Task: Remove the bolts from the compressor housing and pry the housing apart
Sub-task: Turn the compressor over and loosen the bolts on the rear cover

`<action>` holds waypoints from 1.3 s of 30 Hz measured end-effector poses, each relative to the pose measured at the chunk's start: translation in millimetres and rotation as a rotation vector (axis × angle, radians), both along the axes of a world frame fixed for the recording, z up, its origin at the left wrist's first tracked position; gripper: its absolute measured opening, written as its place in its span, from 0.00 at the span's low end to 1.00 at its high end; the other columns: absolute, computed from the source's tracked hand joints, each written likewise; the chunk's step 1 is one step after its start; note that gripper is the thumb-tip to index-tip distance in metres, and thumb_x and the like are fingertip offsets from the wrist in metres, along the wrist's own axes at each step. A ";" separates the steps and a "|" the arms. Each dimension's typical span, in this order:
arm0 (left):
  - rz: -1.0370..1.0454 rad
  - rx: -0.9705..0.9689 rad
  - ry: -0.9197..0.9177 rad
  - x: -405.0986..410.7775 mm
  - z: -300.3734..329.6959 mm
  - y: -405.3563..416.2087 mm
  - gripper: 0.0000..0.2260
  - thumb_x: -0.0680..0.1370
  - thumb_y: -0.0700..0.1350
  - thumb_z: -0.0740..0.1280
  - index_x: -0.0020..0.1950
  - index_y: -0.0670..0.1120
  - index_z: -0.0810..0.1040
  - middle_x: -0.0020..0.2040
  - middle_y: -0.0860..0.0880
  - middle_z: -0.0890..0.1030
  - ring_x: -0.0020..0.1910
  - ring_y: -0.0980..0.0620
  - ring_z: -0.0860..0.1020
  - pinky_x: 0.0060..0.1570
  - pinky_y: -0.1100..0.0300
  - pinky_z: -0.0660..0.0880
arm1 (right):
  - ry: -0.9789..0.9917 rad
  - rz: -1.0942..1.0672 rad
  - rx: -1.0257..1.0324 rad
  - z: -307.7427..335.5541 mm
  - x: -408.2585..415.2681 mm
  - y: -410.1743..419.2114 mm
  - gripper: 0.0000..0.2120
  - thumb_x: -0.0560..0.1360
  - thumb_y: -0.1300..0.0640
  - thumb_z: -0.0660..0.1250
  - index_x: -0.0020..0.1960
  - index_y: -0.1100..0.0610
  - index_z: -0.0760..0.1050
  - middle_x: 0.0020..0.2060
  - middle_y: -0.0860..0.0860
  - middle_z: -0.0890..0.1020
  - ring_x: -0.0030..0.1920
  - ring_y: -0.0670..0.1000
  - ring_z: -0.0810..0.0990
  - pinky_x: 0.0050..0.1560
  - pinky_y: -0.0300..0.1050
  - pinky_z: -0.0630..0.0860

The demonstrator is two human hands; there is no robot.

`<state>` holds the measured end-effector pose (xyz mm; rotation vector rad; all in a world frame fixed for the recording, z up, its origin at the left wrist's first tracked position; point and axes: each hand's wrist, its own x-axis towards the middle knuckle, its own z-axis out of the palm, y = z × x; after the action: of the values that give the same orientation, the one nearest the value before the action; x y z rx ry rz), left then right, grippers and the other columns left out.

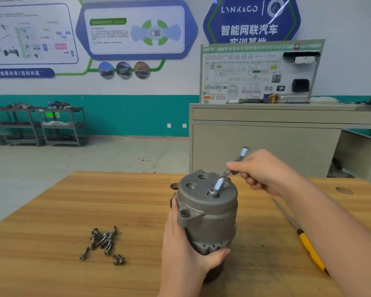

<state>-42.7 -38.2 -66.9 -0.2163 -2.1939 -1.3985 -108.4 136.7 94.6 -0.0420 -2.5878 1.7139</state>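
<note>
Upright near the middle of the wooden table [51, 211], the compressor housing [208, 213] stands on end so its bolt heads face up. To keep it from twisting, the left hand [180, 249] wraps around its lower body. Meanwhile the right hand [263, 174] pinches a socket wrench [227, 176], tilted, its lower end seated on a bolt [213, 192] in the top face. Loose bolts [104, 243] lie heaped to the left, clear of the work. A yellow-handled screwdriver [300, 234] lies to the right, probably for prying.
</note>
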 end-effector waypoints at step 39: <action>-0.128 -0.040 -0.012 -17.6 7.6 -7.2 0.51 0.54 0.62 0.77 0.73 0.50 0.63 0.65 0.56 0.74 0.68 0.60 0.72 0.64 0.56 0.72 | 0.943 0.421 0.694 -7.6 81.2 -76.7 0.11 0.73 0.43 0.64 0.41 0.49 0.78 0.35 0.42 0.70 0.39 0.44 0.69 0.39 0.40 0.67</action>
<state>-60.3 -45.5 -59.2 -0.3699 -2.2538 -1.4273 -27.2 60.0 87.0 1.0813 -2.2837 0.5029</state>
